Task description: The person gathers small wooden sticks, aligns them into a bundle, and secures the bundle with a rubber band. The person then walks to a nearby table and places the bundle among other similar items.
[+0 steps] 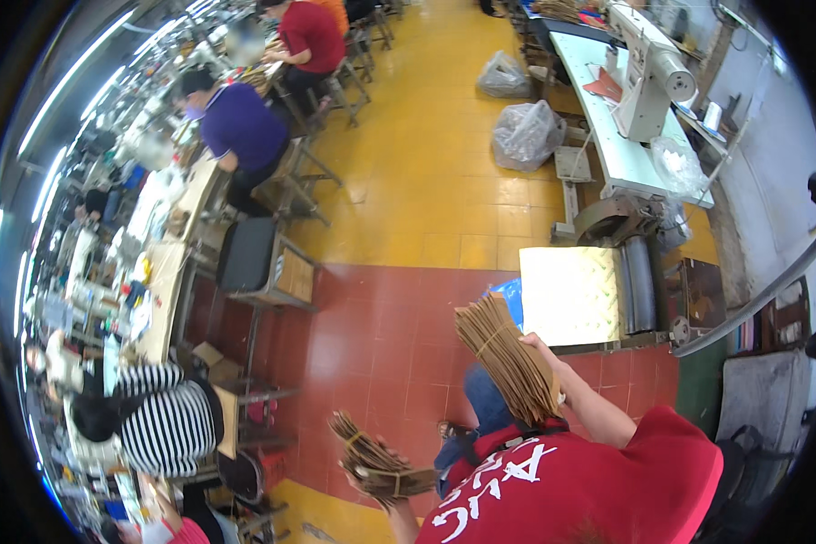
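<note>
My right hand [548, 355] is closed around the side of a thick bundle of flat brown pieces [503, 354], held together by a thin band. The pieces look like leather or card; I cannot tell which. Lower and to the left, my left hand [361, 482] grips a smaller bundle of brown strips [372, 458], also banded round its middle and fanned at the ends. Both bundles are held up in front of my red shirt, apart from each other. Part of each hand is hidden by its bundle.
Ahead on the right, a roller machine [639, 286] carries a pale yellow board [568, 295]. Beyond it stands a sewing machine [648, 77] on a pale table, with plastic bags [528, 136] beside it. Seated people work along benches at left, near a black-topped stool [247, 254].
</note>
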`<state>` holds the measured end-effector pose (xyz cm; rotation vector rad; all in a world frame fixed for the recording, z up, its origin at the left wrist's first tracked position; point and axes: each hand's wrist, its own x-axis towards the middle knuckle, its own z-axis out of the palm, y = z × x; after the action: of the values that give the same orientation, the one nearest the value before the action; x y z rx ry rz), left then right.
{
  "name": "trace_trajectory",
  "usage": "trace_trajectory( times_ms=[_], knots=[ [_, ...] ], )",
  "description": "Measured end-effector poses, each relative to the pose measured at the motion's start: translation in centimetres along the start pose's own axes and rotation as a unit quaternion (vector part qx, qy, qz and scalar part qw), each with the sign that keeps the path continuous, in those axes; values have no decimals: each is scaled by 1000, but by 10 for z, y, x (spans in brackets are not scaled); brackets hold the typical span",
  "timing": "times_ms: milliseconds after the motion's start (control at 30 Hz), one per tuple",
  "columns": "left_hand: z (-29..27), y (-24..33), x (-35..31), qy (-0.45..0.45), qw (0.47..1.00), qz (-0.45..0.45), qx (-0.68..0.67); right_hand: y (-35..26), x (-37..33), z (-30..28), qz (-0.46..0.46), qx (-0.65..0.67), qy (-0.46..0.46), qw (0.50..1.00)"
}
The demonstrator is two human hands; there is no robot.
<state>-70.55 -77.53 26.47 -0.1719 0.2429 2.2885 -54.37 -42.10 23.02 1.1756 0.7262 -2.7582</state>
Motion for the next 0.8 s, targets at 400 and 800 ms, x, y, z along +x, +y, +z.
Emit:
trace_trajectory(
  times_ms=[400,800],
  knots=[
    [83,34,417,-119,984,-125,-49,-194,132,28,-269,270,7,925],
    [152,-42,780,-109,944,-312,11,-427,302,-3,-294,224,115,922]
  ],
)
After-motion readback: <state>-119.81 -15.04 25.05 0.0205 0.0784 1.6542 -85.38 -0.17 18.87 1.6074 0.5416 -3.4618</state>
